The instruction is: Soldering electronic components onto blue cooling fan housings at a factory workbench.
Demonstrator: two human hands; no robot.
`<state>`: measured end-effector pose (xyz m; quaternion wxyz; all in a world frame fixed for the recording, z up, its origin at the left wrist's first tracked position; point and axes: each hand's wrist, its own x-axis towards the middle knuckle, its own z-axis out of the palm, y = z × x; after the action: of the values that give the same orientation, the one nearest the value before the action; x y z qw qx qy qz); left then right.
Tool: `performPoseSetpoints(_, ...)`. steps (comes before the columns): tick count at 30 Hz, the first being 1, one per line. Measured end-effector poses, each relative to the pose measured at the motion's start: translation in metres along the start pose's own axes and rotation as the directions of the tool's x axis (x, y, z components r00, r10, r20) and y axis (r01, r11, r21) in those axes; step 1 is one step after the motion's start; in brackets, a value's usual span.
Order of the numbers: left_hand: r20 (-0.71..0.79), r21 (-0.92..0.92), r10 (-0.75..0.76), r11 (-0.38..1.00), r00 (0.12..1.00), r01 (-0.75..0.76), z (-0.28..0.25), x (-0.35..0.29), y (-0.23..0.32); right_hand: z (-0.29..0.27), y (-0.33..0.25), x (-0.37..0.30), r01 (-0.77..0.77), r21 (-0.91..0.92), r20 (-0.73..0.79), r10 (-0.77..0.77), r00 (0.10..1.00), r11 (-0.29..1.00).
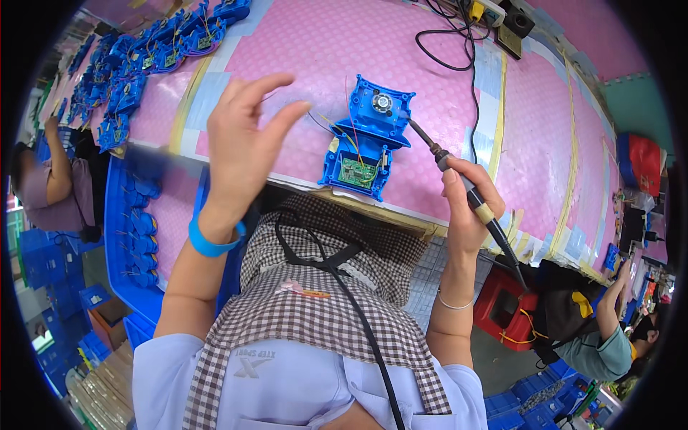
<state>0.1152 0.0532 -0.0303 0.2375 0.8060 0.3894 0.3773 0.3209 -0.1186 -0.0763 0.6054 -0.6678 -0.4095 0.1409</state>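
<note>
On the pink bench mat lies an opened blue plastic housing in two parts. Its far half (365,118) carries a round silver component (382,103); the near half (331,166) holds a green circuit board (355,170). Thin red, yellow and dark wires (342,132) run between the halves, some loose ends pointing up and left. My right hand (466,204) grips a soldering iron (442,158), its tip beside the right edge of the far half. Left of the housing, my left hand (247,136) is raised, thumb and forefinger spread apart; the other fingers are partly hidden.
Several similar blue housings (143,61) crowd the far left. A blue bin (136,290) with blue parts stands below the bench at left. A black cable (474,93) crosses the mat to a power strip (491,11). Other people sit at both sides; a red container (494,315) is at right.
</note>
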Motion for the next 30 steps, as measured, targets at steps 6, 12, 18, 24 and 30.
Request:
performPoseSetpoints(6, 0.182, -0.259, -0.184, 0.939, 0.966, 0.228, 0.01, -0.015, -0.03, 0.006, 0.004, 0.0, 0.002, -0.016, 0.045, -0.001, 0.999, 1.0)
performPoseSetpoints(12, 0.202, -0.301, -0.011, 0.951, 0.979, 0.073, 0.045, 0.0, 0.005, 0.006, 0.001, -0.004, -0.033, -0.014, 0.018, 0.033, 0.999, 0.999)
performPoseSetpoints(18, 0.306, -0.249, 0.011, 0.966, 0.952, 0.069, 0.067, 0.013, 0.008, 0.007, 0.002, -0.002, -0.007, -0.015, 0.023, 0.007, 1.0, 1.0)
performPoseSetpoints(24, 0.401, 0.011, 0.132, 0.989, 0.906, -0.149, 0.073, 0.009, -0.001, 0.006, 0.002, -0.003, -0.007, -0.015, 0.024, 0.007, 1.0, 1.0)
performPoseSetpoints(30, 0.42, 0.03, 0.12, 0.989, 0.9, -0.146, 0.074, 0.012, 0.004, 0.003, 0.002, -0.003, -0.014, 0.001, 0.004, 0.014, 1.0, 1.0)
